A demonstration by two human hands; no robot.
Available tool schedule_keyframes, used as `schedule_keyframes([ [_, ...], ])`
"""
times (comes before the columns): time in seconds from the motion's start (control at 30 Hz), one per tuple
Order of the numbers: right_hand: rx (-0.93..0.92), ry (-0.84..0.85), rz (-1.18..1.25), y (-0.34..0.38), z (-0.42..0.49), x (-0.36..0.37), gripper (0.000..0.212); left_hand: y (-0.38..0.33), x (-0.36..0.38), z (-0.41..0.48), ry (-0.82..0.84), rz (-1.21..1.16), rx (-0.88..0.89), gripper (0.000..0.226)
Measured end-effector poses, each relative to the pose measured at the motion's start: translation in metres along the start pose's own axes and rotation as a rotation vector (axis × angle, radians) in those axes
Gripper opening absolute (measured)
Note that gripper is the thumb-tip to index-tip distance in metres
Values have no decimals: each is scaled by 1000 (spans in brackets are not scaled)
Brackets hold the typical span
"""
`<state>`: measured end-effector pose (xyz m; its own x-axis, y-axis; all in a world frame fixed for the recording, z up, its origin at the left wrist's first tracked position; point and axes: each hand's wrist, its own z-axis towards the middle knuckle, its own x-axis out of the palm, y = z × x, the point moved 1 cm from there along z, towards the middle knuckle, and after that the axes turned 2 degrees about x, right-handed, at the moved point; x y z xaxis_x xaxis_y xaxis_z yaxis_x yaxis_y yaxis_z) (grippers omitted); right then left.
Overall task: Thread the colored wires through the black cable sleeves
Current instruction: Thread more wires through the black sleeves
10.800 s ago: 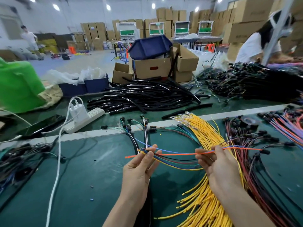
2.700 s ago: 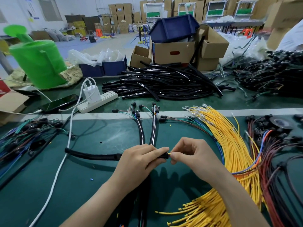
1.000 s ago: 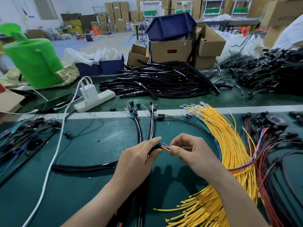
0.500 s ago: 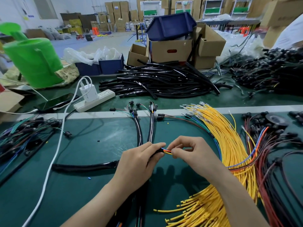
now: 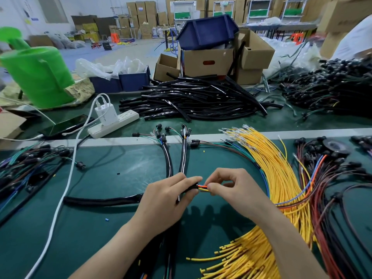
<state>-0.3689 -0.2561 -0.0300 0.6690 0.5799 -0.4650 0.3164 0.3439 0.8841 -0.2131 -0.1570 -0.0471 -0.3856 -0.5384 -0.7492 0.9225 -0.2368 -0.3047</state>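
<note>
The black sleeve (image 5: 104,200) lies on the green desk (image 5: 112,234) in front of the person, running left from the left hand (image 5: 167,200). That hand pinches the sleeve's open end between thumb and fingers. A short stretch of colored wires (image 5: 203,187), orange, yellow and blue, shows in the gap between the two hands and enters the sleeve's mouth. The right hand (image 5: 231,190) pinches these wires between thumb and forefinger, just beside the sleeve end, with the other fingers curled above. To the right of that hand, orange and blue strands arc over a thick bundle of yellow wires (image 5: 271,168) that fans across the desk. Two sleeved cables (image 5: 169,162) with small black plugs run away from the left hand toward a pale strip across the desk. Beyond the strip lies a pile of black sleeves (image 5: 191,101), with a white power strip (image 5: 114,123) and a phone (image 5: 66,125) to its left. A green watering can (image 5: 38,77) stands far left, and cardboard boxes (image 5: 207,61) carry a blue bin (image 5: 207,33) behind the pile
</note>
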Motion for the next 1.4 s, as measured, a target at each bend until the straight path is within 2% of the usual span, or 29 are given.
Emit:
schedule_keyframes([
  [0.23, -27, 76, 64, -3, 0, -6, 8, 1, -3, 0, 60, -33, 23, 26],
  [0.67, -20, 76, 133, -4, -1, -8, 8, -2, -1, -1, 29, -18, 27, 26],
  [0.97, -17, 51, 128, -5, -1, -9, 10, -3, -1, -1, 74, -17, 52, 33],
  [1.4, -8, 40, 102, -3, 0, -2, 15, 0, 7, -2, -42, -76, -5, 33],
])
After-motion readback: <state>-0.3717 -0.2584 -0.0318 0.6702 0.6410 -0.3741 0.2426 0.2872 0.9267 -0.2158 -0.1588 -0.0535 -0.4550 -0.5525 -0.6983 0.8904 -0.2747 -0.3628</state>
